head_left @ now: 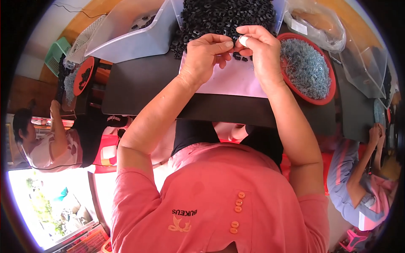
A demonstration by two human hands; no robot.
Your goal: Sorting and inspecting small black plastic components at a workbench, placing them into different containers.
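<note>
My left hand (203, 58) and my right hand (263, 55) meet fingertip to fingertip over a pale pinkish sheet (230, 84) on the dark table. Both are closed in a pinch. Something small and dark shows between the fingertips, but the fingers hide most of it and its kind is unclear. A white wrap covers part of a digit on my right hand. Just beyond my hands lies a heap of small black plastic parts (223, 19), with a few loose ones at the sheet's far edge.
To the right stands a red basin (332, 90) full of small shiny bluish-grey pieces, with a clear plastic bag (325, 29) behind it. A translucent bin (139, 44) lies at left. Co-workers sit on the left (52, 141) and right (358, 181). The dark table edge (228, 110) runs before me.
</note>
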